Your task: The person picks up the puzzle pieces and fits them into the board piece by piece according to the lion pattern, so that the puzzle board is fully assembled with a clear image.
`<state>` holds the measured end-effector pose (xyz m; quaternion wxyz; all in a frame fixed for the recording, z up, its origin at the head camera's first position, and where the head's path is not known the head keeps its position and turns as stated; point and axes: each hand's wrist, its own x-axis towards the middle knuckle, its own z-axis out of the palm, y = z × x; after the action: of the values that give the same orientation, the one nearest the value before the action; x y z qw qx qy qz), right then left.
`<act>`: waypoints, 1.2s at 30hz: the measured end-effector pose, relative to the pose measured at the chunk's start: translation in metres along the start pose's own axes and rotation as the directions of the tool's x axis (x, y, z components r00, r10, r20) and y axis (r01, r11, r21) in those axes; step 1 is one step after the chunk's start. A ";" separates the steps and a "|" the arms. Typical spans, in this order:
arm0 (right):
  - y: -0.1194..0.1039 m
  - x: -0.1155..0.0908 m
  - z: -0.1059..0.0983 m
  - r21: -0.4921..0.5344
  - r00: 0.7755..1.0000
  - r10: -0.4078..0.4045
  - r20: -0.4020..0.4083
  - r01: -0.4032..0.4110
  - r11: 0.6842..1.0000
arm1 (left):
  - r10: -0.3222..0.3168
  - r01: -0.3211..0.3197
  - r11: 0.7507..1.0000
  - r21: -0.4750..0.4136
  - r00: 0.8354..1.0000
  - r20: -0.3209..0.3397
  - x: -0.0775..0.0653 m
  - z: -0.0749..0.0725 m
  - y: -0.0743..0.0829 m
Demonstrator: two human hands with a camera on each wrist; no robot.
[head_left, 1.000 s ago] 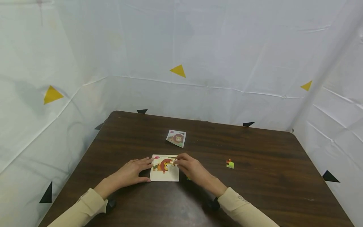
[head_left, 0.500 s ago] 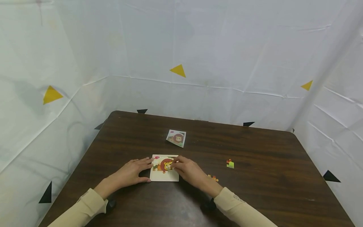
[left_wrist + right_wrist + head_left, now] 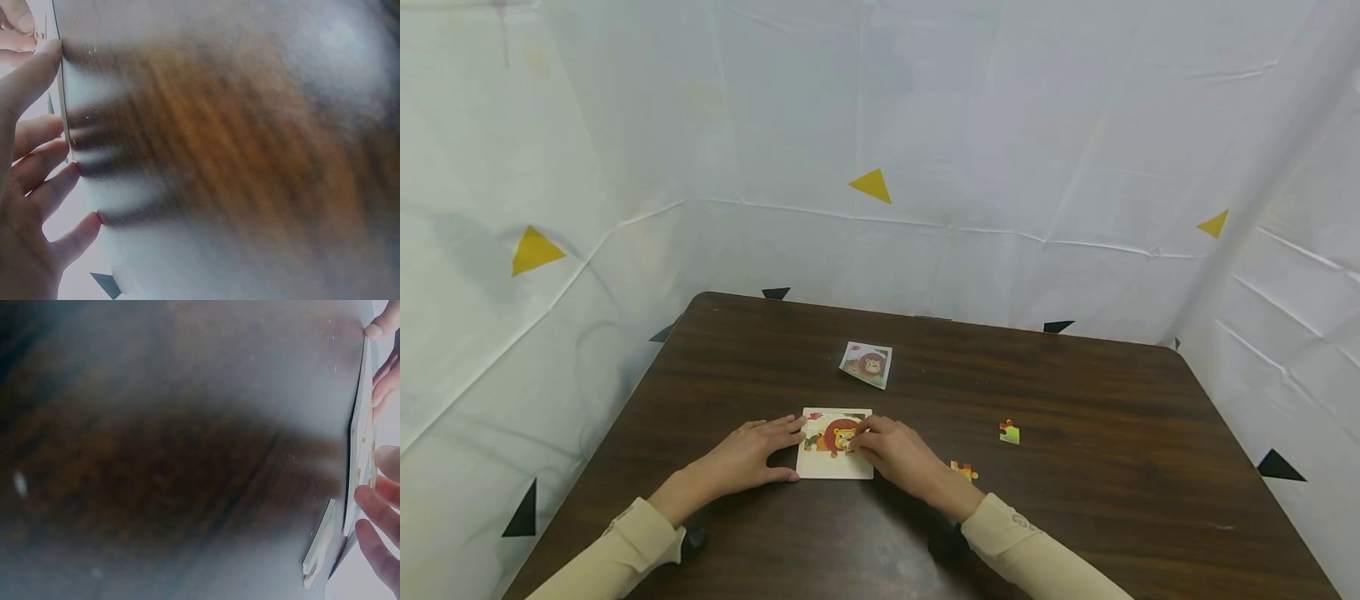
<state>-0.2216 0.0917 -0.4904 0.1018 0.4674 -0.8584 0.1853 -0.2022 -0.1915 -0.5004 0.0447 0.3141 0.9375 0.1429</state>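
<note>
A pale puzzle board [image 3: 820,468] lies flat on the table, its upper part filled with pieces that form a lion picture [image 3: 835,433]. My left hand [image 3: 758,452] rests at the board's left edge, thumb at the near corner and fingers extended over its side. My right hand [image 3: 898,452] reaches over the right side and pinches a puzzle piece [image 3: 851,447] at the lion's face; its fingertips hide most of it. In the right wrist view the thumb and fingers [image 3: 377,501] are at the board's surface, and a loose piece [image 3: 319,544] lies beside the board.
A small printed lion card [image 3: 867,365] with a raised corner lies behind the board. To the right are a green and red puzzle piece [image 3: 1009,432] and an orange one [image 3: 964,471] near the right wrist. White sheeting [image 3: 970,275] stands behind the dark wooden table [image 3: 1112,467].
My right hand has shifted slightly left and nearer, bringing its piece down to the lion's face. The orange piece has come into view beside the wrist. The left hand stays put.
</note>
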 end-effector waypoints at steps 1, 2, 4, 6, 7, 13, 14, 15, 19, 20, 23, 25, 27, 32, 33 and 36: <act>0.000 0.000 0.000 -0.002 1.000 -0.002 -0.002 0.002 1.000 | 0.003 -0.003 1.000 -0.003 1.000 -0.003 0.000 -0.001 0.000; 0.001 0.001 0.000 -0.005 1.000 -0.002 -0.001 0.002 1.000 | 0.003 -0.003 1.000 -0.006 1.000 -0.004 0.000 -0.001 0.001; 0.002 0.002 0.001 -0.015 1.000 0.002 0.002 -0.002 1.000 | 0.007 -0.007 1.000 -0.002 1.000 -0.006 -0.001 -0.002 0.001; 0.003 0.003 0.001 -0.020 1.000 0.010 0.013 -0.009 1.000 | 0.002 -0.002 1.000 -0.004 1.000 -0.004 -0.001 -0.002 0.001; 0.003 0.004 0.001 -0.019 1.000 0.016 0.022 -0.016 1.000 | 0.001 -0.001 1.000 -0.006 1.000 -0.003 -0.001 -0.002 0.001; 0.003 0.006 0.004 -0.028 0.997 0.052 0.064 -0.050 0.998 | -0.007 0.007 1.000 -0.020 1.000 0.007 0.000 -0.002 0.002; 0.003 0.006 0.004 -0.031 0.996 0.055 0.067 -0.053 0.998 | -0.008 0.008 1.000 -0.017 1.000 0.009 0.000 -0.002 0.002; 0.003 0.006 0.004 -0.033 0.996 0.056 0.069 -0.054 0.998 | -0.013 0.013 1.000 -0.024 1.000 0.013 0.000 -0.002 0.002; 0.002 0.006 0.005 -0.043 0.998 0.037 0.059 -0.034 0.998 | -0.012 0.012 1.000 -0.022 1.000 0.019 0.000 -0.002 0.001; 0.002 0.006 0.006 -0.052 0.998 0.031 0.056 -0.028 0.998 | -0.011 0.012 1.000 -0.022 1.000 0.021 0.000 -0.002 0.001; 0.001 0.006 0.008 -0.080 0.998 0.016 0.054 -0.012 0.997 | -0.010 0.010 1.000 -0.023 1.000 0.023 0.000 -0.002 0.000; 0.000 0.006 0.008 -0.096 0.998 0.018 0.061 -0.012 0.995 | -0.009 0.010 1.000 -0.022 1.000 0.024 0.000 -0.002 0.000; -0.002 0.006 0.009 -0.107 0.997 0.023 0.067 -0.016 0.994 | -0.007 0.008 1.000 -0.018 1.000 0.022 0.000 -0.002 0.000; -0.005 0.007 0.008 -0.124 0.995 0.051 0.083 -0.041 0.991 | -0.003 0.004 1.000 -0.017 1.000 0.020 0.000 -0.002 0.000; -0.006 0.007 0.007 -0.128 0.995 0.057 0.088 -0.046 0.991 | -0.003 0.003 1.000 -0.018 1.000 0.020 0.000 -0.002 0.000; -0.006 0.007 0.007 -0.139 0.993 0.067 0.100 -0.052 0.989 | -0.001 0.002 1.000 -0.018 1.000 0.017 0.000 -0.001 -0.001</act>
<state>-0.2203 0.0803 -0.4925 0.0829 0.4425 -0.8867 0.1048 -0.2028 -0.1925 -0.4995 0.0555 0.3142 0.9360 0.1486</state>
